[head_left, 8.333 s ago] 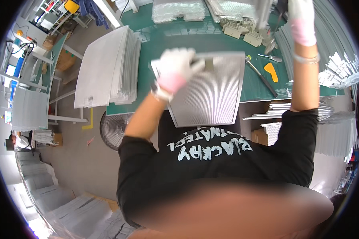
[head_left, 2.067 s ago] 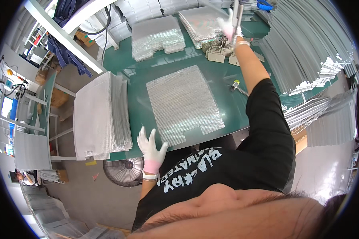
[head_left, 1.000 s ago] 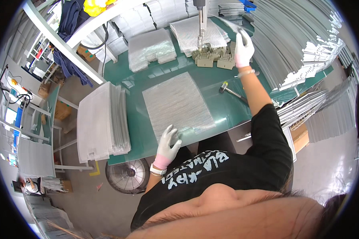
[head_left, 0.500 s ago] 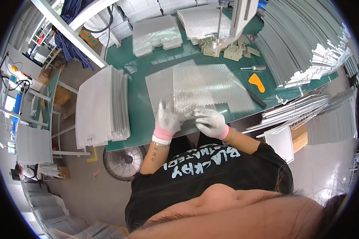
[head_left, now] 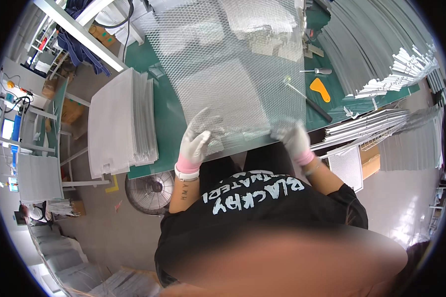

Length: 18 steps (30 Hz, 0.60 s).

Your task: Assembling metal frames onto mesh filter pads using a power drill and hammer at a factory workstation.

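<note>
A large clear sheet with a fine honeycomb pattern (head_left: 277,89), like bubble wrap, spreads over the middle of the green bench. Through it shows a paler rectangular sheet (head_left: 228,94) lying beneath. At the clear sheet's near left corner is my left hand (head_left: 195,138), in a white and pink glove. Its thumb is on one side and its fingers reach up behind the film, appearing to grip it. My right hand (head_left: 295,141), gloved alike, is beside the near right corner. Motion smears its fingers, so whether it holds the sheet does not show.
An orange scraper (head_left: 320,90), a screwdriver (head_left: 317,71) and a black-handled tool (head_left: 318,110) lie on the right. Tall stacks of pale panels (head_left: 119,123) stand left, with more grey panels (head_left: 376,44) far right. Beige blocks (head_left: 272,44) sit at the back. A fan (head_left: 153,193) stands below the bench.
The patterned sheet, gathered near the bench's middle before, is now spread wide and reaches the far side. My hands have moved apart, the right one to the right.
</note>
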### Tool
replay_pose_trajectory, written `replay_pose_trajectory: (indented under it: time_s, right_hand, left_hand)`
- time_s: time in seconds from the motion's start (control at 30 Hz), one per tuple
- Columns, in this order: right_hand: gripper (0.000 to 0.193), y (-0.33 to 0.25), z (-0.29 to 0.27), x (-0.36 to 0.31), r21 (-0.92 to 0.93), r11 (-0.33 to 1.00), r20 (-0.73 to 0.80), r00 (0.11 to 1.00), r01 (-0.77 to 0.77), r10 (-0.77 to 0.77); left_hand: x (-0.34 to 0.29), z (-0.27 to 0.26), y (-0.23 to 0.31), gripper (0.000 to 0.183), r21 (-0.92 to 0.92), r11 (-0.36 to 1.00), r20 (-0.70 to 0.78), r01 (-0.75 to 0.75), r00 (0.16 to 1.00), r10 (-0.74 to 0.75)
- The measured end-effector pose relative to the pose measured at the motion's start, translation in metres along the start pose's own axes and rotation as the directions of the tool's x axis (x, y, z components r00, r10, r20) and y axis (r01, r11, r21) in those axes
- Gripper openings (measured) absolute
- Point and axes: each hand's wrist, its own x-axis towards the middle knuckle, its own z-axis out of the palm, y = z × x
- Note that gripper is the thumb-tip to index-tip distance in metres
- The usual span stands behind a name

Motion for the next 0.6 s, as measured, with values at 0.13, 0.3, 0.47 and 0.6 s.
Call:
replay_pose_trajectory:
  time_s: [0.13,0.3,0.47,0.6]
  right_hand:
    - [0.076,-0.040,0.043,0.009,-0.486,0.858,0.044,0.985,0.166,-0.165]
    - [0.094,-0.021,0.062,0.026,-0.979,-0.022,0.197,0.930,0.201,-0.311]
    - [0.096,0.001,0.060,0.052,-0.934,-0.248,0.345,0.834,0.258,-0.431]
    - [0.096,0.012,0.064,0.057,-0.962,-0.265,0.147,0.936,0.060,-0.321]
  left_hand:
    - [-0.029,-0.006,-0.015,0.071,0.278,0.960,-0.230,0.011,0.972,0.055]
    - [-0.032,-0.009,-0.032,0.086,0.777,0.607,-0.394,0.167,0.881,0.263]
    - [-0.025,-0.036,-0.035,0.079,0.981,-0.051,-0.157,0.189,0.916,0.370]
    - [-0.022,-0.048,-0.038,0.076,0.958,-0.116,-0.215,0.261,0.927,0.306]
